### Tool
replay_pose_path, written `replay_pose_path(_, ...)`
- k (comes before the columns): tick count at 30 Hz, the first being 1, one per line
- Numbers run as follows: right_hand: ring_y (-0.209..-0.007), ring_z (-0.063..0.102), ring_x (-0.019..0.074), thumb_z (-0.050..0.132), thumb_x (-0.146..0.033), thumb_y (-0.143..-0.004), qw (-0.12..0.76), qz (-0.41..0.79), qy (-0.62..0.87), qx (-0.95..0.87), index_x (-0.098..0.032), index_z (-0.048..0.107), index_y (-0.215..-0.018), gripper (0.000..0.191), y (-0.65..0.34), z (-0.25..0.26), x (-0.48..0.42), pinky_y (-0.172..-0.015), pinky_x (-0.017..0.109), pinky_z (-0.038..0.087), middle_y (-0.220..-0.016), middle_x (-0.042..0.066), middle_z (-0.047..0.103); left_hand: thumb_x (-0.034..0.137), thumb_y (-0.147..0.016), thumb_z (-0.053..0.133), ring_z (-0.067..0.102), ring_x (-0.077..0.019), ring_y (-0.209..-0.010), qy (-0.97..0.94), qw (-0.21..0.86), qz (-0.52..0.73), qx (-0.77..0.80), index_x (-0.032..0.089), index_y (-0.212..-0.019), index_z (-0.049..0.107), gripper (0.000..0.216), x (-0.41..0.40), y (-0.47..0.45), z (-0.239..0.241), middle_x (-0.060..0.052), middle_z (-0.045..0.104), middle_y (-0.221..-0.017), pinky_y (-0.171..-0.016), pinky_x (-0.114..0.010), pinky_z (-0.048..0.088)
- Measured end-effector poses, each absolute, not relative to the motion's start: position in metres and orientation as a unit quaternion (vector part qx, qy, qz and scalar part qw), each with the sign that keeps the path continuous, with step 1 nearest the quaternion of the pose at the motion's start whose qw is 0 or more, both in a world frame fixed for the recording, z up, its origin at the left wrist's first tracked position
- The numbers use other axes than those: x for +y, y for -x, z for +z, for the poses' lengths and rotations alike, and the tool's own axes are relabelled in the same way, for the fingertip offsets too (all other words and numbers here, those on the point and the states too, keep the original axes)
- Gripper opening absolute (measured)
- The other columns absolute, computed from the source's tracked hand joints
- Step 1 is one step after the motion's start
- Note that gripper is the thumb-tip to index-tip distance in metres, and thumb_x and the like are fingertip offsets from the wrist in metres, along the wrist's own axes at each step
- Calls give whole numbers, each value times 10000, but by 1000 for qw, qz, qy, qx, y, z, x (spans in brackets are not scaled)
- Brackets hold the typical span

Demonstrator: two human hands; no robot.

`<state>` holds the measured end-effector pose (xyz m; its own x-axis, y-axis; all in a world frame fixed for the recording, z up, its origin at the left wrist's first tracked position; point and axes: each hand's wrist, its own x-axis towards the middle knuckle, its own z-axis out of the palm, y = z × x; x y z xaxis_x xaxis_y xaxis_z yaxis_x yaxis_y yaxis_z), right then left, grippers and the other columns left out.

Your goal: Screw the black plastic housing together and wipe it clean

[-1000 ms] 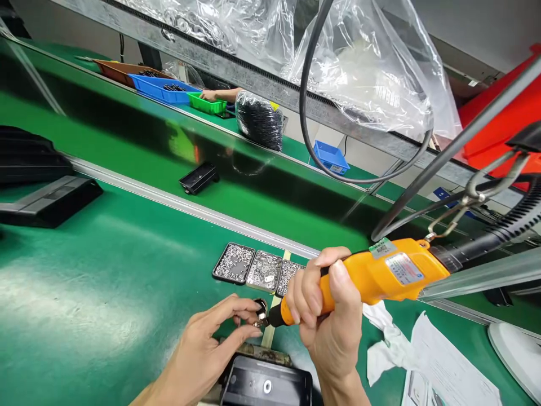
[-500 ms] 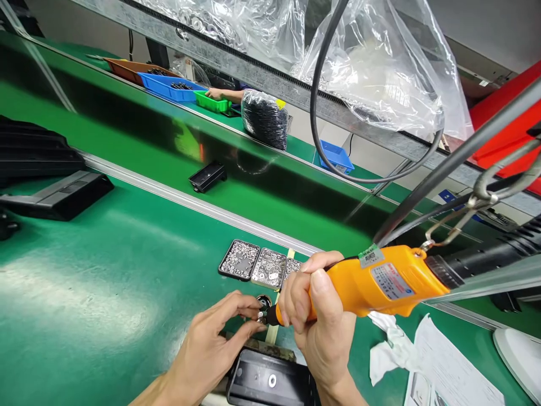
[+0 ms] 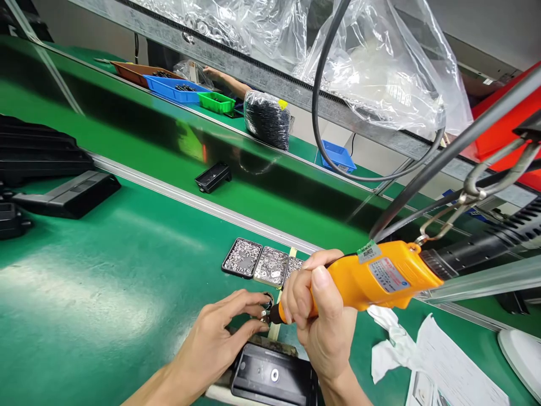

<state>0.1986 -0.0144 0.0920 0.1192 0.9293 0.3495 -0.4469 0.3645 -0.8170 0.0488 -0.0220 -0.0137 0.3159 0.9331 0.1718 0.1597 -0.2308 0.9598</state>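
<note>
My right hand (image 3: 319, 316) is wrapped round an orange electric screwdriver (image 3: 382, 276), which points left and hangs from a metal hook. At its tip, my left hand (image 3: 224, 332) pinches a small shiny metal piece (image 3: 264, 316), too small to name and partly covered by my fingers. A round dark part (image 3: 269, 300) with a bright rim shows just behind the fingertips. Below both hands lies a black plastic housing (image 3: 270, 378) with a light ring in its middle. Small trays (image 3: 242, 257) of tiny metal parts stand beyond my hands.
A conveyor belt (image 3: 169, 163) runs behind the bench, carrying a black part (image 3: 213, 177). Black housings (image 3: 67, 194) lie at left, papers (image 3: 456, 361) at right. Plastic bags (image 3: 376, 73) and a looped cable (image 3: 315, 101) hang above. Across the belt are bins (image 3: 175, 90) and a co-worker's arm (image 3: 232, 83).
The co-worker's hand has risen away from the green bin. The view has shifted slightly. Both my hands keep nearly the same pose, the screwdriver tip still at the small metal piece.
</note>
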Motion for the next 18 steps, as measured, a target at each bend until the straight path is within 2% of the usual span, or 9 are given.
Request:
replay_pose_path(10, -427, 344, 32, 607, -329, -1076, 690, 502, 272, -445, -207, 545, -999, 157, -202, 89, -16, -464, 134, 431, -559, -104, 389, 191, -985, 661, 709, -53, -1011, -684, 478, 391, 389, 412, -1314, 652, 397, -20, -47, -14, 137, 716, -1100, -917, -168, 540)
replay_pose_path(14, -429, 344, 32, 604, -330, -1077, 693, 501, 267, -445, -210, 548, -1000, 153, -202, 89, -15, -464, 133, 431, -561, -103, 393, 228, -996, 659, 707, -63, -1051, -685, 484, 379, 392, 409, -1294, 653, 348, -20, -46, -16, 128, 708, -1143, -938, -168, 547)
replay_pose_path(18, -423, 344, 35, 609, -325, -1072, 696, 495, 273, -444, -210, 555, -999, 146, -203, 90, -13, -455, 138, 431, -557, -101, 398, 234, -976, 701, 690, -70, -1113, -709, 439, 394, 387, 434, -1334, 616, 419, -19, -39, -13, 130, 711, -1178, -1003, -157, 528)
